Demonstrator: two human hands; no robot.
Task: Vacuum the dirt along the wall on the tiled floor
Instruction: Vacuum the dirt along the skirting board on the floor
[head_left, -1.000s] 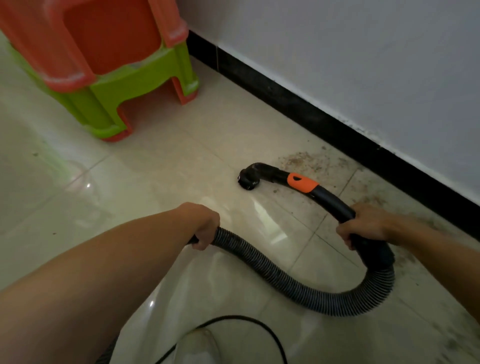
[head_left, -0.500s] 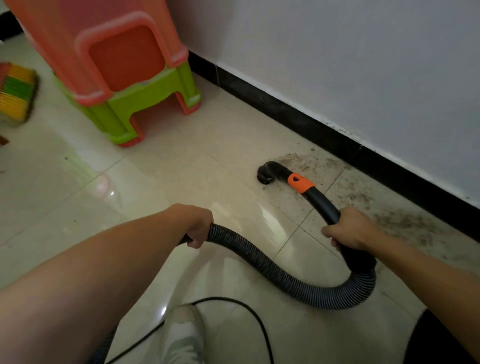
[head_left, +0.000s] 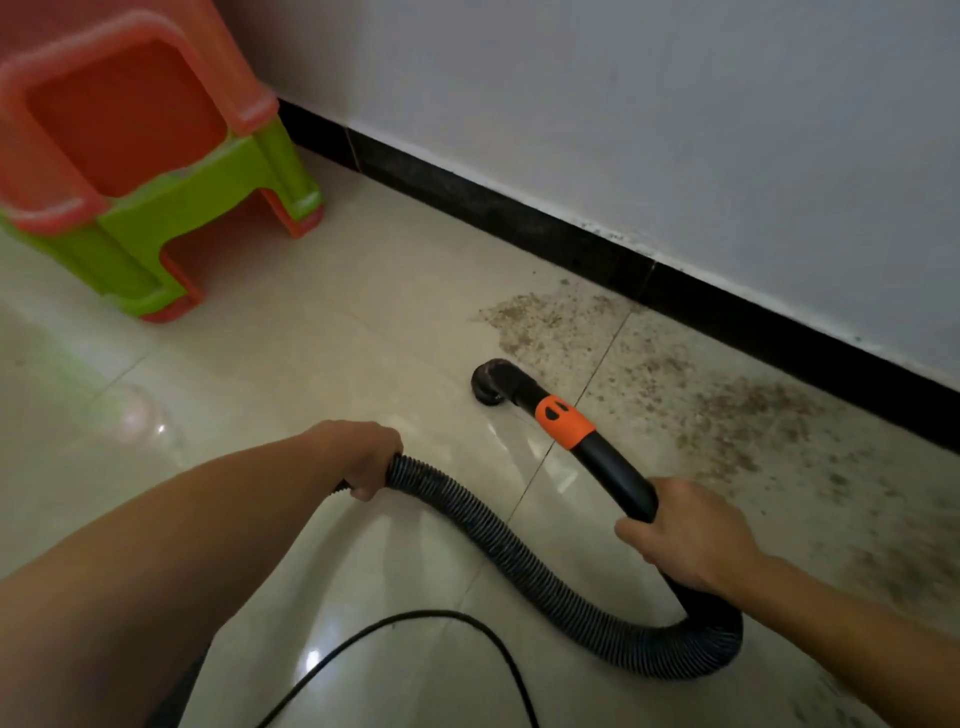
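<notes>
Nearest, a thin black cord (head_left: 467, 621) loops over the glossy cream tiled floor (head_left: 322, 364), which mirrors points of light. The ribbed grey hose (head_left: 519, 561) sags in a U across the tiles between the two hands. The left hand (head_left: 363, 457) is curled in a fist round the hose's near end. The right hand (head_left: 691, 535) wraps its fingers round the black wand (head_left: 613, 467), below the orange collar (head_left: 563, 420). Beyond it, the round nozzle (head_left: 493, 382) sits low at the floor, on the left edge of the dirt (head_left: 727, 405). This brown speckled band runs right along the black skirting (head_left: 571, 249) under the pale wall (head_left: 623, 104). Far left, an orange stool (head_left: 130, 104) is stacked over a green stool (head_left: 130, 234) near the skirting.
</notes>
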